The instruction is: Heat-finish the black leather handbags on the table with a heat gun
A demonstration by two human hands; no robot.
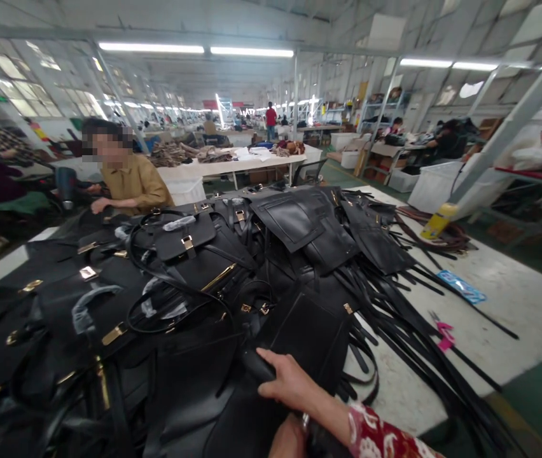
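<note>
My right hand (292, 381), in a red patterned sleeve, reaches in from the lower right. Its thumb and forefinger are round the rounded edge of a black leather piece (256, 366). At the bottom edge, below that wrist, only part of my left hand (289, 439) shows; its fingers are hidden among black leather. A small shiny metal part (305, 420) lies beside it. In front of both hands spreads a large heap of black leather bag parts with gold-coloured fittings, among them a flap with a clasp (187, 242) and a flat stitched panel (299, 219).
Long black straps (404, 318) hang over the right side of the white table (514, 286). On it lie pink-handled snippers (445, 334), a blue packet (462, 286), a yellow bottle (437, 221) and coiled brown straps. A person (130, 175) works at the heap's far left.
</note>
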